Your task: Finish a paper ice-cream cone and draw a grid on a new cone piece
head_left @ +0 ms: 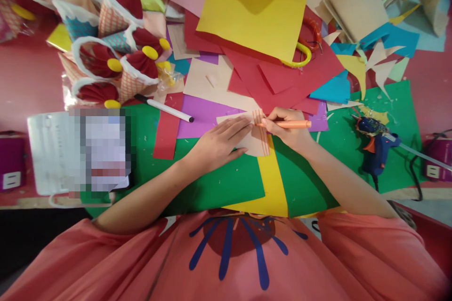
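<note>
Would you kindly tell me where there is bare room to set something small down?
Bare green sheet lies between the right forearm and the glue gun; another green patch lies between the left forearm and the yellow strip. Beyond the left hand and right hand it is crowded with piled paper and checkered cones.

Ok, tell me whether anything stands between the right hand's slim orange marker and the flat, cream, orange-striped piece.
Nothing visible does. The right hand holds the slim orange marker with its tip at the flat cream piece. The left hand rests on that piece, its fingertips just left of the tip.
</note>
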Action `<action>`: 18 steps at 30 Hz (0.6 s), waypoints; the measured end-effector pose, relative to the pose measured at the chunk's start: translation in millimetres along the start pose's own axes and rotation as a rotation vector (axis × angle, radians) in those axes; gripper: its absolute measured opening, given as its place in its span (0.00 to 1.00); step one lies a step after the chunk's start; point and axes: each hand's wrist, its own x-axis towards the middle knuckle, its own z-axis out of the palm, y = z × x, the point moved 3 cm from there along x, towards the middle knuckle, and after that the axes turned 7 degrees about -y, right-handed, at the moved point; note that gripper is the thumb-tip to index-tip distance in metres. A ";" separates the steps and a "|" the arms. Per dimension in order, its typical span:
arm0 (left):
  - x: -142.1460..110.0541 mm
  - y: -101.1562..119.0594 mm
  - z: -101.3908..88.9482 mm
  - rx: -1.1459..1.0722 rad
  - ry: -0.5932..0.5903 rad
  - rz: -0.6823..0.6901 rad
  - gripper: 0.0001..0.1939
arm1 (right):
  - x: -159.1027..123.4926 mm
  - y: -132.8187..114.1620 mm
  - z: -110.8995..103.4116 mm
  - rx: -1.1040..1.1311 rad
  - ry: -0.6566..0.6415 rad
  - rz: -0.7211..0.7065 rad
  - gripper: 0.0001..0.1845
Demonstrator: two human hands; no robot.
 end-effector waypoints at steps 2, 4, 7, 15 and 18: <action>0.0 -0.1 -0.5 -0.009 -0.007 -0.005 0.25 | 0.3 -0.8 -0.1 0.018 -0.010 0.012 0.19; -0.2 -1.1 0.2 -0.020 -0.016 -0.013 0.26 | 0.2 -1.2 -0.5 0.056 -0.003 0.045 0.20; -0.6 -3.4 2.7 -0.017 -0.017 -0.031 0.26 | -1.4 -1.1 -2.0 0.163 0.055 0.075 0.18; -0.2 -5.4 5.7 0.012 -0.034 -0.070 0.26 | -2.7 -2.3 -1.3 0.092 0.048 0.017 0.17; 0.0 -4.9 4.8 0.029 -0.016 -0.063 0.26 | -1.6 -3.1 -0.2 0.028 0.023 -0.006 0.18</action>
